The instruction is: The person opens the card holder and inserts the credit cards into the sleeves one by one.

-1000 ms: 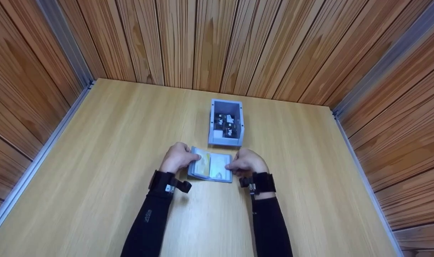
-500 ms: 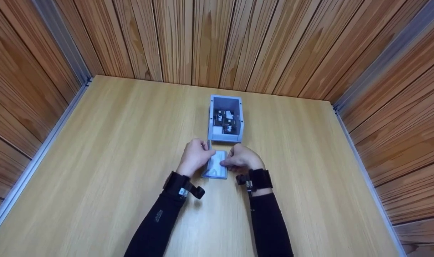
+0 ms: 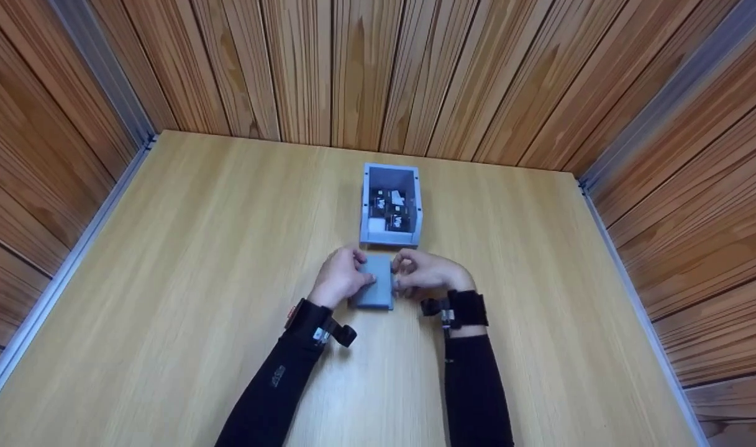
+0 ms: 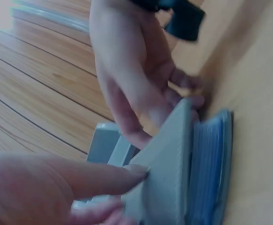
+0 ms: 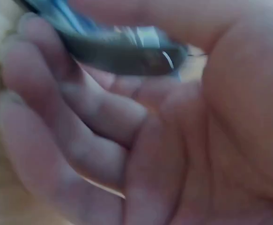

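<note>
A grey card holder (image 3: 380,288), folded over with its cover on top, lies on the table between both hands. In the left wrist view, its cover (image 4: 166,161) stands tilted over a stack of blue-tinted clear sleeves (image 4: 206,159). My left hand (image 3: 341,276) grips the left side, thumb pressed on the cover. At the opposite edge is my right hand (image 3: 430,273), thumb and fingers curled about that edge. In the right wrist view, the dark edge of the holder (image 5: 127,58) shows between thumb and fingers, blurred.
Just beyond the holder stands a grey open-topped box (image 3: 390,239), with several black cards or packets (image 3: 396,217) marked in white inside. The wooden table (image 3: 228,217) meets plank-patterned walls (image 3: 303,74) at the back and sides.
The holder lay spread, showing clear sleeves; my left hand has moved right and folded its left half over, so the grey cover now faces up. My right hand stays near the right edge.
</note>
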### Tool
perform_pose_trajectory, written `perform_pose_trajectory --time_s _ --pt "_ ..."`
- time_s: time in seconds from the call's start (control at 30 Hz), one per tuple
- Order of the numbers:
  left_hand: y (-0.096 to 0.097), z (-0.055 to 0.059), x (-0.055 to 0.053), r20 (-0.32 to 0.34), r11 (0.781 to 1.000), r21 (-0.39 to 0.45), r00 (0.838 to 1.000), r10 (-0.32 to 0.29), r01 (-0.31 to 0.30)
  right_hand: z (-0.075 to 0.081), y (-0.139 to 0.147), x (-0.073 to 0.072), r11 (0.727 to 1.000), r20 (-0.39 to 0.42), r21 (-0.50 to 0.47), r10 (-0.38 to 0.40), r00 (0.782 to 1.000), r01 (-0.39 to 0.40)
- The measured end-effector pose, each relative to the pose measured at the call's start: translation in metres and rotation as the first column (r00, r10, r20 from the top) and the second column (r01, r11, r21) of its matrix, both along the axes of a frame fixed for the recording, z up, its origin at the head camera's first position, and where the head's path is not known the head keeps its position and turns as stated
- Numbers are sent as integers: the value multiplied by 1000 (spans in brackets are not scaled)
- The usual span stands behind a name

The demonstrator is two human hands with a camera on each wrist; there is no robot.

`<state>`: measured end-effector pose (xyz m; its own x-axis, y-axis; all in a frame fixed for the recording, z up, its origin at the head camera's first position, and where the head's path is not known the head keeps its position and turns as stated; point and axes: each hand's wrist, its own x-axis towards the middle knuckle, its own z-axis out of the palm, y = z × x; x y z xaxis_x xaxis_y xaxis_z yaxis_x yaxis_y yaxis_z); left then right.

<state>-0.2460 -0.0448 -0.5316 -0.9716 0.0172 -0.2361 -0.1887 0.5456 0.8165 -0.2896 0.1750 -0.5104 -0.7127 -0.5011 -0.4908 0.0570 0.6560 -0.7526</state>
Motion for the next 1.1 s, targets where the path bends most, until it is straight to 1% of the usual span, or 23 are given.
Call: perform_pose_trajectory --time_s 0.03,0.07,0.1,0.17,0.23,0.27,0.3,0.33,0.4,0.5,0.57,0.7,0.8,0.97,1.1 --pt "-2 -1 0 10 1000 -10 1000 20 -20 1 4 -1 999 -3 -24 29 1000 -29" --pt "-3 -5 -2 13 999 -22 999 37 -37 2 8 -2 997 -17 -41 59 998 -59" --pt "-4 -6 -1 24 998 -28 999 48 -47 2 10 -3 995 -36 -51 80 996 -82" --pt "-7 -16 -6 39 998 -36 998 57 -56 1 13 -4 993 -85 -61 95 992 -101" --pt "-9 -17 -6 69 997 -36 995 66 -64 -1 11 -6 993 -136 -54 98 986 -106" --pt "-10 -16 -6 85 997 -28 994 71 -69 -2 9 -6 993 -154 -51 94 984 -103" --pt "-11 -13 -5 106 997 -9 992 72 -72 -3 6 -6 994 -169 -50 91 981 -101" --pt "-12 -12 -5 117 997 7 990 77 -79 -5 4 -7 993 -179 -55 90 980 -102" --pt "-14 -2 -1 144 995 42 986 89 -96 -8 -2 -8 991 -198 -65 98 975 -113" --pt "-14 -2 -1 140 992 63 985 97 -107 -11 -8 -8 989 -217 -77 104 971 -123" --pt "-14 -2 -1 131 993 51 986 102 -110 -12 -11 -8 989 -226 -81 101 969 -122" --pt "-14 -3 -1 112 993 34 988 110 -115 -13 -16 -10 990 -232 -80 94 968 -116" --pt "-14 -3 -1 103 993 29 989 108 -112 -15 -19 -10 993 -218 -74 75 973 -93" --pt "-14 -3 0 101 994 31 990 100 -104 -16 -22 -10 999 -156 -41 8 988 -15" --pt "-14 -5 -2 124 994 37 988 95 -100 -14 -23 -9 998 -108 10 -62 992 64"
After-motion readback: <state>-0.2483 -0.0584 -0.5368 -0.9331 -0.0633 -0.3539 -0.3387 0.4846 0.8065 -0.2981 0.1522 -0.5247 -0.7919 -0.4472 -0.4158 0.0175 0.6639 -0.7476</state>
